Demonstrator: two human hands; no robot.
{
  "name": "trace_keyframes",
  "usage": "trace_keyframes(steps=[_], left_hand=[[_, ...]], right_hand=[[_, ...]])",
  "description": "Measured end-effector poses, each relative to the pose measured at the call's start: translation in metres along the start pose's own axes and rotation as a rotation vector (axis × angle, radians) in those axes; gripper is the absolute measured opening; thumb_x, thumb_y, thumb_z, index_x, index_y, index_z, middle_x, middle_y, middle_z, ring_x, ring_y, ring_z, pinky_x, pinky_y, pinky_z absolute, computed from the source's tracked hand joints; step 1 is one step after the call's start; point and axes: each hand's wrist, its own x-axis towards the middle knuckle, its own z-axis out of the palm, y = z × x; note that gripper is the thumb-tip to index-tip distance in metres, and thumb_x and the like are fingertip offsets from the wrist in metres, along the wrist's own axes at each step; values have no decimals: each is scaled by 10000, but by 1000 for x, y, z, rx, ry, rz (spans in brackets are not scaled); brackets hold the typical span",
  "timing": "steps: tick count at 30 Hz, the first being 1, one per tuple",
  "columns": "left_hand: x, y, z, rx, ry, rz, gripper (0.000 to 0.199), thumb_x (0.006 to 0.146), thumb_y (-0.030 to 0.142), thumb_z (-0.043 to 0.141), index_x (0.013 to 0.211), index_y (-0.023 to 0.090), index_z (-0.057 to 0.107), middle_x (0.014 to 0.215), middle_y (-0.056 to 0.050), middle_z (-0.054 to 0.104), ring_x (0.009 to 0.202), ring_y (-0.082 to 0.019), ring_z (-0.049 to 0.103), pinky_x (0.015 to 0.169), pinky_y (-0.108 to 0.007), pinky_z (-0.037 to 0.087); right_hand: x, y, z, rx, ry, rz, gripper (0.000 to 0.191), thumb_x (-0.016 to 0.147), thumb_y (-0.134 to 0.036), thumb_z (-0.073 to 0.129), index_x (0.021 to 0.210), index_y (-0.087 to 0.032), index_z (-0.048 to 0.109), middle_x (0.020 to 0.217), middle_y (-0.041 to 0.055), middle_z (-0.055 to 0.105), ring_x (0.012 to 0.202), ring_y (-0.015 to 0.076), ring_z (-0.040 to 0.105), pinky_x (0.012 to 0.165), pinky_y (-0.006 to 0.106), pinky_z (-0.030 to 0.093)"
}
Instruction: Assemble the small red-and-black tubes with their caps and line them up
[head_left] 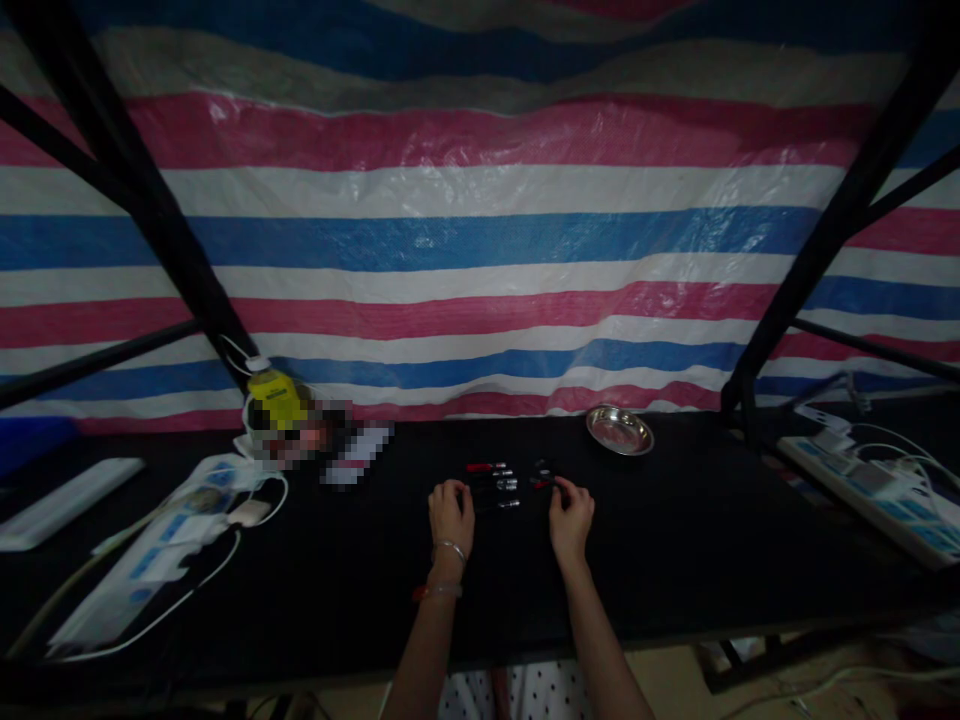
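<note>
My left hand (451,515) rests on the black table with its fingers curled together, at the left ends of a short row of slim things. Whether it grips one of them is hidden. The row holds a red slim piece with a silver tip (486,467) at the back and dark ones with silver ends (507,485) in front of it. My right hand (571,515) is closed in a pinch at a small dark-and-red piece (541,480), just right of the row. These pieces are too small and dim for me to name their kind.
A round metal dish (620,430) lies at the back right. At the left are a yellow-labelled bottle (276,392), a blurred flat item (358,455) and a power strip with cables (161,545). Another power strip (874,490) lies far right. Black frame posts (817,240) and striped sheeting (480,240) enclose the table.
</note>
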Motion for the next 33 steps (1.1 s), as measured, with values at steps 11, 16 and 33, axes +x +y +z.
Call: trace_keyframes(steps=[11,16,33], left_hand=[[-15,53,25,137,-213,603,261,852,163,448,1072,246,560,1128,-28,577,1079,-202,464,898,-388,348],[-11,76,46,224,-230,595,234,833,180,491,1045,210,587,1117,-46,596,1074,-231,471,923,-421,325],[-6,69,48,98,-244,473,239,878,147,400,938,234,615,944,-18,644,980,-195,510,889,-415,292]], right_hand=[[17,12,0,-233,-169,-66,355,768,-172,442,1046,-224,657,894,115,532,834,255,524,750,352,399],[37,24,-5,-135,-197,-106,344,785,-185,412,1014,-196,668,881,102,529,857,229,541,796,325,426],[60,36,-3,-194,-270,-158,244,777,-341,536,927,-239,700,884,68,546,846,208,563,781,308,434]])
